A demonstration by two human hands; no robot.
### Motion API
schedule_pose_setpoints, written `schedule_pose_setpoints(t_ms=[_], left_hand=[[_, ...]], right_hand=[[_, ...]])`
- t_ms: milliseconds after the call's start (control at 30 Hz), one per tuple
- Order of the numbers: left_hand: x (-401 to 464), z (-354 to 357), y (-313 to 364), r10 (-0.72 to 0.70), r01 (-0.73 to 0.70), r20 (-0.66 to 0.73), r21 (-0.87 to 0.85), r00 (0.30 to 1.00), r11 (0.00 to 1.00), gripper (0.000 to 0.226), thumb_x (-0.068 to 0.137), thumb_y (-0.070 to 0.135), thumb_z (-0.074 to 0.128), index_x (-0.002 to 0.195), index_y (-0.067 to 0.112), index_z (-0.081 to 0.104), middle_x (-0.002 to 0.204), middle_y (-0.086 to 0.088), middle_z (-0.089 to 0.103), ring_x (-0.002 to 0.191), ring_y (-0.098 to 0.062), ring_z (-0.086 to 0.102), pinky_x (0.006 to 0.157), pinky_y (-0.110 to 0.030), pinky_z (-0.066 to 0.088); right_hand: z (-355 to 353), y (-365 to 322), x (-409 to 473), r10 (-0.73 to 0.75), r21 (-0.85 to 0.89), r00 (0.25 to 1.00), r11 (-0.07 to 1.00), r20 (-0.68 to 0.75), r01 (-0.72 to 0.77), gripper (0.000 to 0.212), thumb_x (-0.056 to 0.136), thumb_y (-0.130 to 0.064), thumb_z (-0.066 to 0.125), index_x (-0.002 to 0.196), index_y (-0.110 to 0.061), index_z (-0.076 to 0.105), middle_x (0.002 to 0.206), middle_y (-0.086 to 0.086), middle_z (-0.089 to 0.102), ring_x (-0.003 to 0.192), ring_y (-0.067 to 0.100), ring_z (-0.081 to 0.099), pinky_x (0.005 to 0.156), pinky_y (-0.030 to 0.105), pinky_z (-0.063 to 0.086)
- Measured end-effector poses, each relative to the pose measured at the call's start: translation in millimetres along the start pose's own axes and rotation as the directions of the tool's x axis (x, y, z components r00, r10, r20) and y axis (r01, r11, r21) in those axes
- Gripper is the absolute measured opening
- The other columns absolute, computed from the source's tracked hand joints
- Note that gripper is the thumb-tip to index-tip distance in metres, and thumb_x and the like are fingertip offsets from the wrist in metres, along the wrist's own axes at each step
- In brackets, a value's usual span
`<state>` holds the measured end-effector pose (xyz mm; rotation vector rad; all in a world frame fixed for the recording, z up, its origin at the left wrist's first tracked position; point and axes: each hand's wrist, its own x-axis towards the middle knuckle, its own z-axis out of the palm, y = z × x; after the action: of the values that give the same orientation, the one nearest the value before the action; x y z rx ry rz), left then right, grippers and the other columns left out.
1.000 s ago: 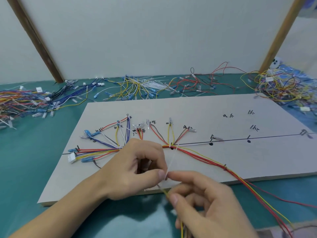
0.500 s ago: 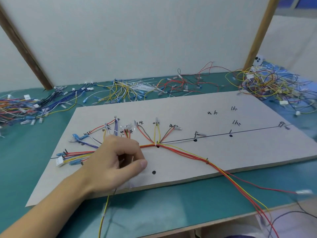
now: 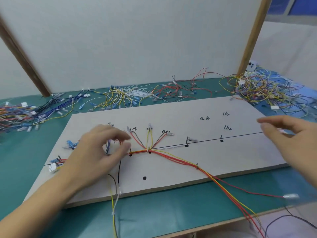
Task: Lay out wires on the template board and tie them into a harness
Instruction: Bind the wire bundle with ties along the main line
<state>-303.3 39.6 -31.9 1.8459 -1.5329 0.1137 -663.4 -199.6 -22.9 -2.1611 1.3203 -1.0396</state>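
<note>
Since half a second ago the right hand [image 3: 289, 134] has come back into the head view, reaching over the right end of the template board [image 3: 205, 170], and the left hand [image 3: 96, 152] has loosened from a closed fist over the fanned wires.

In the head view, the wire harness [image 3: 173, 158] lies on the board: short branches fan up from a junction near the middle, and a red, orange and yellow trunk runs down to the right, off the board's near edge and over the worktop [image 3: 171, 203]. The left hand hovers above the left branches with thumb and fingers parted in a loose curl; its grip is fairly wide and seems to hold nothing, though blur hides whether a fingertip touches the blue wires beneath. The right hand is also blurred, fingers spread and relaxed, holding nothing and well apart from the trunk.

The step in hand looks like fetching the next wire from the loose wire pile [image 3: 267, 93] at the far right. It would go best by singling out one wire by its connector rather than dragging a tangle, while the left hand steadies the laid branches so the fan keeps to its marks.
</note>
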Motion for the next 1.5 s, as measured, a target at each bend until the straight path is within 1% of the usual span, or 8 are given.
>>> schedule_pose_setpoints(t_ms=[200,433,567,767,967,1233,1400,1500], left_hand=[[-13,-11,-28,-0.176,0.203,-0.223,0.103,0.959,0.974,0.019,0.093,0.016,0.071,0.106,0.031,0.072,0.111,0.017,0.065,0.11,0.003,0.053,0.086,-0.03,0.043],[-21,-9,-46,-0.315,0.314,-0.037,0.239,0.948,0.919,0.035,0.102,0.019,0.056,0.136,0.019,0.06,0.141,-0.002,0.058,0.133,-0.025,0.05,0.112,-0.047,0.04],[-20,-5,-49,-0.297,0.278,0.017,0.304,0.955,0.911,0.028,0.102,0.01,0.052,0.122,0.013,0.072,0.134,-0.006,0.065,0.126,-0.033,0.057,0.106,-0.054,0.045],[-24,-15,-77,-0.279,0.267,-0.014,0.337,0.96,0.903,0.03,0.096,0.001,0.058,0.118,0.013,0.073,0.131,-0.007,0.065,0.12,-0.034,0.06,0.102,-0.051,0.047],[-49,-56,-149,-0.249,0.26,-0.078,0.376,0.965,0.89,0.042,0.096,0.005,0.059,0.123,0.037,0.065,0.128,0.036,0.054,0.107,-0.003,0.056,0.086,-0.035,0.05],[-73,-98,-218,-0.358,0.383,-0.137,0.319,0.924,0.867,0.053,0.09,0.003,0.055,0.115,0.047,0.07,0.132,0.029,0.06,0.12,0.001,0.056,0.097,-0.047,0.052],[-38,-96,-127,-0.311,0.375,-0.296,0.189,0.903,0.908,0.049,0.084,0.025,0.042,0.122,0.046,0.065,0.127,0.034,0.059,0.109,0.0,0.056,0.083,-0.005,0.042],[-5,-74,-52,-0.102,0.13,-0.262,0.091,0.96,0.987,0.04,0.084,0.02,0.049,0.11,0.04,0.071,0.11,0.025,0.068,0.093,0.002,0.062,0.06,-0.005,0.044]], right_hand=[[14,70,64,0.106,-0.318,0.993,0.945,0.057,-0.083,0.023,0.089,-0.032,0.068,0.109,-0.022,0.074,0.106,0.009,0.07,0.098,0.031,0.064,0.093,0.05,0.051],[18,84,68,0.153,-0.267,0.988,0.953,0.014,-0.144,0.012,0.084,-0.039,0.075,0.084,-0.05,0.068,0.087,-0.003,0.068,0.089,0.025,0.063,0.084,0.046,0.053],[19,88,68,0.178,-0.202,0.984,0.964,0.019,-0.17,0.027,0.082,-0.039,0.074,0.084,-0.065,0.065,0.084,-0.002,0.071,0.09,0.03,0.065,0.067,0.011,0.042],[19,51,52,0.153,-0.148,0.988,0.978,0.02,-0.148,0.028,0.084,-0.024,0.08,0.065,-0.039,0.068,0.072,-0.011,0.068,0.075,0.021,0.063,0.072,0.036,0.049],[45,10,27,0.074,-0.125,0.994,0.99,0.085,-0.063,0.032,0.085,-0.022,0.078,0.062,-0.041,0.066,0.072,-0.028,0.063,0.075,0.015,0.061,0.069,0.03,0.04],[77,-15,6,-0.003,-0.082,0.995,0.997,0.097,0.011,0.032,0.088,-0.02,0.072,0.067,-0.041,0.062,0.076,-0.024,0.061,0.082,0.016,0.053,0.075,0.029,0.038],[76,-31,-1,0.058,-0.203,0.983,0.979,0.175,-0.022,0.019,0.091,-0.021,0.069,0.108,-0.025,0.073,0.128,0.013,0.063,0.118,0.033,0.05,0.097,0.04,0.04],[79,-72,-30,-0.223,-0.095,0.963,0.966,0.151,0.239,0.021,0.09,-0.023,0.07,0.111,-0.028,0.072,0.13,0.003,0.062,0.126,0.025,0.047,0.105,0.028,0.033]])
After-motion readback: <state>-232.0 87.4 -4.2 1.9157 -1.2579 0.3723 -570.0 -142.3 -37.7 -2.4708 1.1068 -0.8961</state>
